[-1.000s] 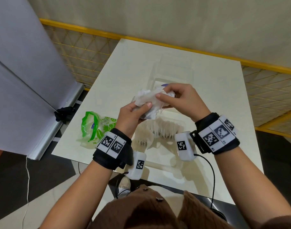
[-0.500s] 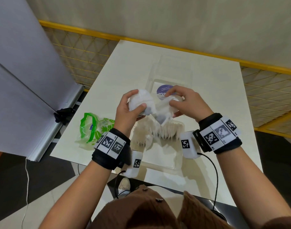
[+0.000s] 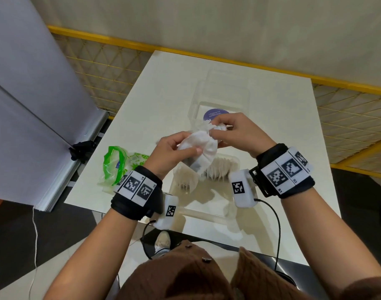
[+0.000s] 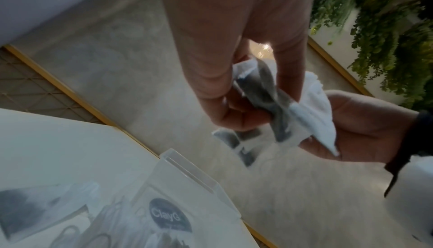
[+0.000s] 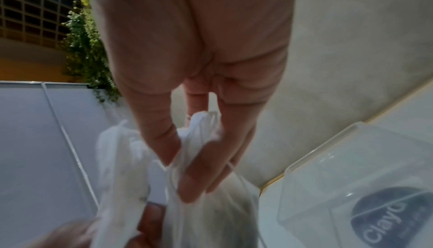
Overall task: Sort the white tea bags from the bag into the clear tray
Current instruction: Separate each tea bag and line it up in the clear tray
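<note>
Both hands up over table (image 3: 129,118) centre, above clear tray (image 3: 232,161). Left hand (image 3: 170,154) fingers curled round white tea bags (image 3: 199,146) bundle; right hand (image 3: 235,131) fingers pinch its top end. Green bag (image 3: 116,167) near table's left edge, w/ more tea bags standing in tray.

Both hands hang above the clear tray (image 3: 209,211), whose near half lies bare while a row of tea bags (image 3: 215,169) fills its middle. The green bag (image 3: 118,167) blocks the surface (image 3: 142,100) to the left; the far corners and right side lie bare
</note>
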The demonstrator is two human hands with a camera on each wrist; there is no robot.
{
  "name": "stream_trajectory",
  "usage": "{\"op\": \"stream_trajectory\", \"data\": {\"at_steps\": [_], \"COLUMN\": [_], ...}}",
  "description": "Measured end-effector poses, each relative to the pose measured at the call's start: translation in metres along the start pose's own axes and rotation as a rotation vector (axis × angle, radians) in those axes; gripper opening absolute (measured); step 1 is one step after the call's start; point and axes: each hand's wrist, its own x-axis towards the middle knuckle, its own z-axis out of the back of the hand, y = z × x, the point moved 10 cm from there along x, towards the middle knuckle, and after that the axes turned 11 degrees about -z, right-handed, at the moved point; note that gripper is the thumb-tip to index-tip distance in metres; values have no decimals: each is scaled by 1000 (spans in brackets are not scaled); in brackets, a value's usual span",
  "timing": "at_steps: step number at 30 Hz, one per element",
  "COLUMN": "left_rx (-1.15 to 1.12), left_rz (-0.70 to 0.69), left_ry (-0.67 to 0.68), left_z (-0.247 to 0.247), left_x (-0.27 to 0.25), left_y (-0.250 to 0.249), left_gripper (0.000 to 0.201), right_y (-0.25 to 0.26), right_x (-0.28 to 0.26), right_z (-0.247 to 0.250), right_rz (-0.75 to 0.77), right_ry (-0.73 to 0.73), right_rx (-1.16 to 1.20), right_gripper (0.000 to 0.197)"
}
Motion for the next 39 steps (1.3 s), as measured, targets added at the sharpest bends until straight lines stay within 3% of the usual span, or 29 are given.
{"op": "stream_trajectory", "data": {"at_steps": [5,7,12,15,19,20,23,26,29,32,35,39], "left_rx": [-1,-14,23,21,22,14,-91,-336,-492,-422,-381,-322], "left_rz": [21,42,67,47,11,-9,20,105,104,86,95,62], "left_ry": [-46,-64,-107,-128,-139,-153,-194,-42,54,46,-64,-80], "left_z": [7,10,16,18,23,26,30,6,-9,-14,-8,1], "left_x": [1,2,4,5,4,4,4,5,9,13,13,10], "left_y": [3,5,8,7,1,-1,8,16,11,8,12,11], "left_gripper": [26,25,26,22,13,18,63,86,72,70,56,46], "right_y": [10,10,22,33,33,31,27,31,32,31,33,25], "right_x": [-13,-15,-17,-18,-17,-16,-14,-17,-20,-20,-18,-10], "right_z": [-16,-18,-22,-24,-18,-15,-10,-17,-23,-24,-21,-3], "right_rz": [26,8,103,197,193,173,114,116,107,112,166,126], "right_ry": [146,170,40,-47,-85,-79,-10,106,190,187,97,-58], "right_rx": [-41,-23,-413,-513,-412,-332,-43,51,68,-23,-149,-100], "right_gripper": [9,20,43,33,16,13,3,8,14,21,30,29]}}
